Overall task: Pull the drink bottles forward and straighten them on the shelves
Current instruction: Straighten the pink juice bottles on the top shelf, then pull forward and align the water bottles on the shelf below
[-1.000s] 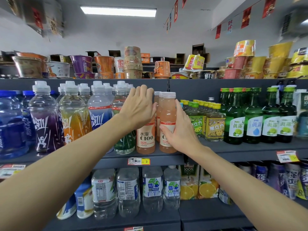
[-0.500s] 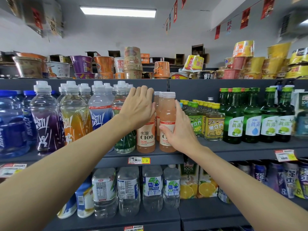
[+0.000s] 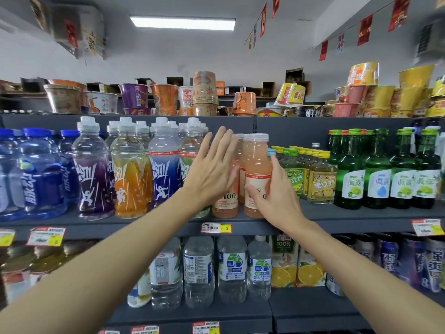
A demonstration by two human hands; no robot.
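Observation:
Two pale orange C100 drink bottles stand side by side at the front edge of the middle shelf (image 3: 168,224). My left hand (image 3: 213,171) is spread with straight fingers in front of the left C100 bottle (image 3: 225,206), covering its upper part. My right hand (image 3: 274,196) wraps the lower label of the right C100 bottle (image 3: 256,162), thumb across the front and fingers behind it. More bottles of the same drink stand behind these two.
Left of my hands stand sports drinks (image 3: 131,174) and blue water bottles (image 3: 36,174); to the right, small yellow-label bottles (image 3: 321,182) and green soju bottles (image 3: 378,174). Cup noodles (image 3: 204,97) fill the top shelf. Water bottles (image 3: 231,268) and juice cartons (image 3: 284,263) stand below.
My left hand has let go of the left C100 bottle and its fingers have straightened and spread. My right hand keeps its hold on the right bottle.

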